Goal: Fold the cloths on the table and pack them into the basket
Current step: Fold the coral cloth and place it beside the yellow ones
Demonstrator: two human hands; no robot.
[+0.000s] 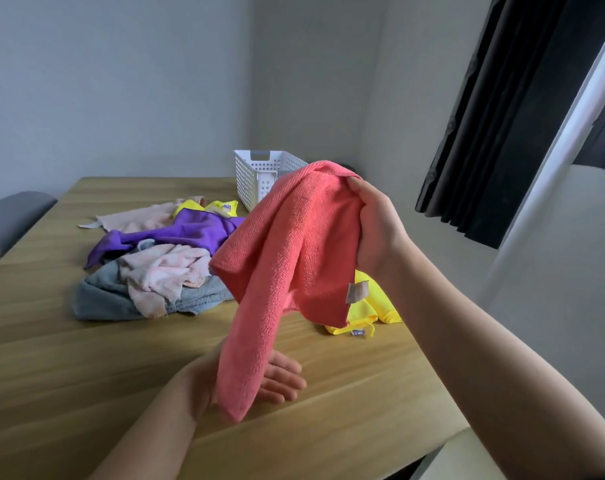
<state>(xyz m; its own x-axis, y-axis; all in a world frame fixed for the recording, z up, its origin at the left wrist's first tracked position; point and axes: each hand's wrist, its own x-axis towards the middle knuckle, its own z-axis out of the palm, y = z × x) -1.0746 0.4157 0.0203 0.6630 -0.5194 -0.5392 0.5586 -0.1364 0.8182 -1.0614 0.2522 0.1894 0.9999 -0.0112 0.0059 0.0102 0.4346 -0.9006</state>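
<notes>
My right grip (373, 233) pinches the pink cloth (294, 258) mid-frame; my left grip (282, 377) is spread beneath. Folding begins; next I should catch the hanging corner.

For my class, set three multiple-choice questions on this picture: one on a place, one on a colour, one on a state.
1. Where does the white basket stand? A on the floor; B at the far end of the table; C on a chair.
2. What colour is the raised cloth? A purple; B grey; C coral.
3. What is the right hand doing? A gripping the cloth; B lying flat; C pointing.
Answers: B, it stands on the far tabletop; C, plainly coral; A, fingers curl round its top.
</notes>
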